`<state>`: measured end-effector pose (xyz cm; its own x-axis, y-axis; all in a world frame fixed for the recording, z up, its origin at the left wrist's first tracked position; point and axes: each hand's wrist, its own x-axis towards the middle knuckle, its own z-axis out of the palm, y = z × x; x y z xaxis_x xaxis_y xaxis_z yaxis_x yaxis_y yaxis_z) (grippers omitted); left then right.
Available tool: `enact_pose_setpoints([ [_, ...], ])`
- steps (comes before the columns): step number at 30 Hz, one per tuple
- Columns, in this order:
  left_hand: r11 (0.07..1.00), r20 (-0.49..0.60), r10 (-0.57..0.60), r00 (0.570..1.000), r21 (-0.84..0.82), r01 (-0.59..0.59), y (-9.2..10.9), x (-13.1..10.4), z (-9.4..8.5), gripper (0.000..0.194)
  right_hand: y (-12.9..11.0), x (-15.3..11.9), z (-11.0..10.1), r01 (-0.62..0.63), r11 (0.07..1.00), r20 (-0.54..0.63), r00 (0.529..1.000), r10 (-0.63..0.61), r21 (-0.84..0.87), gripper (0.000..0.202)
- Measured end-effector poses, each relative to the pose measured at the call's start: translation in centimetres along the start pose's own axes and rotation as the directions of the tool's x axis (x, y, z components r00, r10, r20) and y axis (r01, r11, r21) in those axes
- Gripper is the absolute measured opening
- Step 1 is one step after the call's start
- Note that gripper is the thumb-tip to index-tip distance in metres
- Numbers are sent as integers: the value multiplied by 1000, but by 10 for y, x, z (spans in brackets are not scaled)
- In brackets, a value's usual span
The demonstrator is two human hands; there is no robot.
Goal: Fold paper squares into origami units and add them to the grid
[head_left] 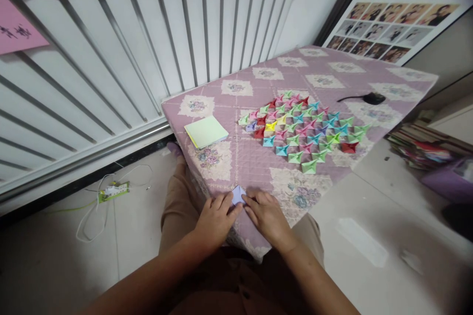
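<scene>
While my left hand (215, 219) pinched the small pale-lavender folded paper (237, 195) at the purple floral cloth's (254, 236) near edge, my right hand (266, 215) had fingertips on its right side, grip unclear. Multicoloured folded-paper pieces (308, 166) sat beyond; a pale-green square paper stack (207, 132) lay ahead-left.

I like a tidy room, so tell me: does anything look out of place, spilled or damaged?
Mildly: thin white cables trail in loose loops over the pale tiled floor at left, and the square pale green paper stack sits slightly uneven, lower sheets showing at its edges. I see no spill or damage.
</scene>
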<state>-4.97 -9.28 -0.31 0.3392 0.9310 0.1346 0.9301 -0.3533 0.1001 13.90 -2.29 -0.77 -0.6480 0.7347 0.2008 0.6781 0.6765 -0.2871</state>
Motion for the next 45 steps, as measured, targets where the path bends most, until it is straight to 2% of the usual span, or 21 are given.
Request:
enact_pose_setpoints([
  [3,1000,-13,-15,1000,-11,15,2,-1,3,42,1,11,2,-89,994,-52,994,92,66,30],
  [6,1000,-19,-29,999,-5,29,3,-1,6,41,-1,26,6,-192,981,-90,977,191,-2,54],
  [8,999,-30,-38,999,6,38,3,-2,8,40,-2,35,9,-204,977,-75,977,199,-63,64],
  [14,998,-69,-54,996,7,55,3,-7,19,42,3,54,16,-182,971,43,981,191,-158,60],
  [19,996,-85,-88,992,-16,87,5,-11,26,44,10,66,19,-229,957,85,965,247,-177,63],
  [25,996,-91,-91,992,-9,90,5,-10,28,41,11,80,19,-268,947,91,954,287,-175,62],
  [28,996,-116,-84,990,9,86,4,-9,28,39,17,84,19,-287,951,35,956,293,-112,59],
  [31,996,-124,-83,989,20,86,3,-9,28,37,27,81,19,-248,967,-125,959,253,55,50],
  [34,995,-107,-93,990,19,96,3,-9,28,38,32,65,17,-100,951,-314,929,194,292,29],
  [36,995,-89,-98,991,13,99,3,-10,29,39,27,50,15,-24,934,-302,943,140,357,21],
  [39,995,-71,-95,993,-2,95,3,-12,29,42,14,28,10,102,934,-193,980,-37,342,16],
  [42,995,-39,-86,995,-45,85,0,-12,24,43,5,17,7,128,950,-150,985,-87,285,17],
  [45,986,16,-78,997,-149,79,-7,-7,13,48,6,16,3,135,944,-111,988,-105,303,21],
])
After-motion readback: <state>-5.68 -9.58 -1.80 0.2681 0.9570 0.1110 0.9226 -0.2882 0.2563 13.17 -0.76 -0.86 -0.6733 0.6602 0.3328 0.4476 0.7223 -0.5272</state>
